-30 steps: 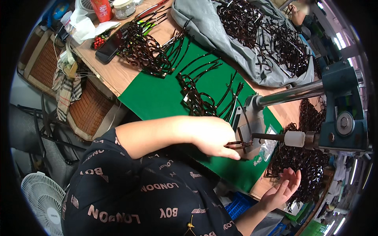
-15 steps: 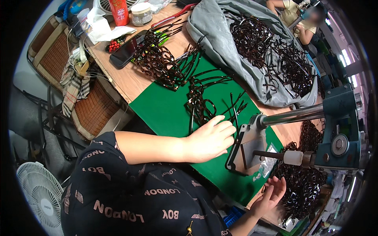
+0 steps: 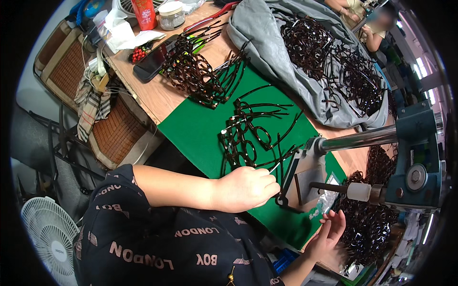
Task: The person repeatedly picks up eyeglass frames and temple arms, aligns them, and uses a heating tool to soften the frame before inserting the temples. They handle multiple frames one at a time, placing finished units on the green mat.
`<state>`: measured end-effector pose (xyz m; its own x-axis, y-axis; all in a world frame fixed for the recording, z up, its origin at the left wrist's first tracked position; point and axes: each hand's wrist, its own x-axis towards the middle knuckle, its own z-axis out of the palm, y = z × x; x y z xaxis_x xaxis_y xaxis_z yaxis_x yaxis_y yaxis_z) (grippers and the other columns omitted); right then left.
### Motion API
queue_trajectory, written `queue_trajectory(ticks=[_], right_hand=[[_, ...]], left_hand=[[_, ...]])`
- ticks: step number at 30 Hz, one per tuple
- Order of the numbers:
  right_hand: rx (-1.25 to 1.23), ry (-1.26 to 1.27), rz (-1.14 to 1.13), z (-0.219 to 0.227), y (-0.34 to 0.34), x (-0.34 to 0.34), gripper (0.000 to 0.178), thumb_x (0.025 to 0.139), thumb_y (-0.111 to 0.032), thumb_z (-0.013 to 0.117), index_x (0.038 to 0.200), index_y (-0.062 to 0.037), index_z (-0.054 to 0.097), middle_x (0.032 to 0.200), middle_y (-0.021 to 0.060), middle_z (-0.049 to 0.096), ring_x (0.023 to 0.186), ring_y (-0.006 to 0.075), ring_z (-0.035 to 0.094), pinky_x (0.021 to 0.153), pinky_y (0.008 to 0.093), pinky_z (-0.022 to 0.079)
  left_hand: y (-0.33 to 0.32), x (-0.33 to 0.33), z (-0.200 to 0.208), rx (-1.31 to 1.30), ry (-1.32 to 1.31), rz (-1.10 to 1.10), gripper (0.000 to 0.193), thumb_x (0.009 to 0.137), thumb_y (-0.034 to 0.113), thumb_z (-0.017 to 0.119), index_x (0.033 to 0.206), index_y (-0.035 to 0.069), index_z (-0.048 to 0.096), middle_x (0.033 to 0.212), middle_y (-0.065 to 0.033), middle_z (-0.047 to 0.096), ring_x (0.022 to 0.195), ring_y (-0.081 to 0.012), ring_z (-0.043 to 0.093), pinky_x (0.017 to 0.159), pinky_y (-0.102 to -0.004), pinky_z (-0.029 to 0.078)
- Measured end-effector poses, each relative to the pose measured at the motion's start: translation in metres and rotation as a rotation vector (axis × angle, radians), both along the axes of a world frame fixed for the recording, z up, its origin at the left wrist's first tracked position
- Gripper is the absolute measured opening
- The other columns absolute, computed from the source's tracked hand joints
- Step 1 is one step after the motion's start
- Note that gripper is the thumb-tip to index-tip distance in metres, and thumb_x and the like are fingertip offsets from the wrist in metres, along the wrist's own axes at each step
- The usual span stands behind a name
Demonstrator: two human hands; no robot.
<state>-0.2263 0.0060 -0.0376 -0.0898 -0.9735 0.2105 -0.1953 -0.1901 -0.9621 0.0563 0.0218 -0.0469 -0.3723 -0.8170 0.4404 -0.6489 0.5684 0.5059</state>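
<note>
My left hand (image 3: 245,189) is curled closed over the near part of the green mat (image 3: 186,126). Brown tortoiseshell eyeglass frames (image 3: 241,143) lie just beyond its knuckles, arms pointing right. One thin dark arm runs up to the fingers, but what they grip is hidden. Right of that hand stands a bench press with a metal base plate (image 3: 305,183), a steel column (image 3: 358,138) and a horizontal rod with a white collar (image 3: 358,191). My right hand (image 3: 327,236) is held palm up below the rod, fingers loosely bent and apart, with nothing seen in it.
More eyeglass frames (image 3: 193,76) are heaped at the mat's far left, beside a phone (image 3: 151,66). A grey cloth (image 3: 260,35) holds a large pile of frames; another pile (image 3: 367,231) lies right of the press. A clear plastic bag (image 3: 328,195) rests by the plate. A co-worker sits at far right.
My left hand has drawn back toward me and closed from a looser, spread pose. The nearby frames have shifted and fanned apart on the mat. My right hand has barely moved.
</note>
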Motion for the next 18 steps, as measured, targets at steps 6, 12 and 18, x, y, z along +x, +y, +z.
queue_trajectory(ticks=[6,12,18], right_hand=[[0.007,0.003,0.025,-0.001,-0.001,-0.004,0.036,0.090,-0.003,0.050,0.125,-0.0008,0.043,0.110,0.0095,0.055,0.093,0.0152,0.054,0.080,0.0259,0.043],[0.004,-0.010,0.046,-0.005,-0.001,-0.005,0.034,0.090,-0.003,0.050,0.124,-0.0005,0.044,0.109,0.0097,0.055,0.092,0.0148,0.055,0.079,0.0256,0.043],[0.016,-0.010,0.042,-0.005,-0.001,-0.006,0.033,0.090,-0.001,0.049,0.122,-0.0009,0.045,0.109,0.0098,0.056,0.092,0.0148,0.055,0.079,0.0254,0.043]], left_hand=[[0.004,0.009,0.006,0.015,-0.121,-0.081,0.032,0.073,0.029,0.068,0.090,0.007,0.052,0.079,-0.0035,0.044,0.078,-0.0195,0.048,0.074,-0.0322,0.039],[0.012,0.006,0.003,-0.003,-0.121,-0.074,0.014,0.074,0.018,0.066,0.077,0.008,0.057,0.072,-0.0027,0.048,0.072,-0.0185,0.050,0.070,-0.0315,0.039],[0.009,0.020,0.019,0.035,0.236,-0.094,0.010,0.076,0.013,0.064,0.080,0.006,0.058,0.071,-0.0042,0.053,0.066,-0.0214,0.052,0.063,-0.0325,0.040]])
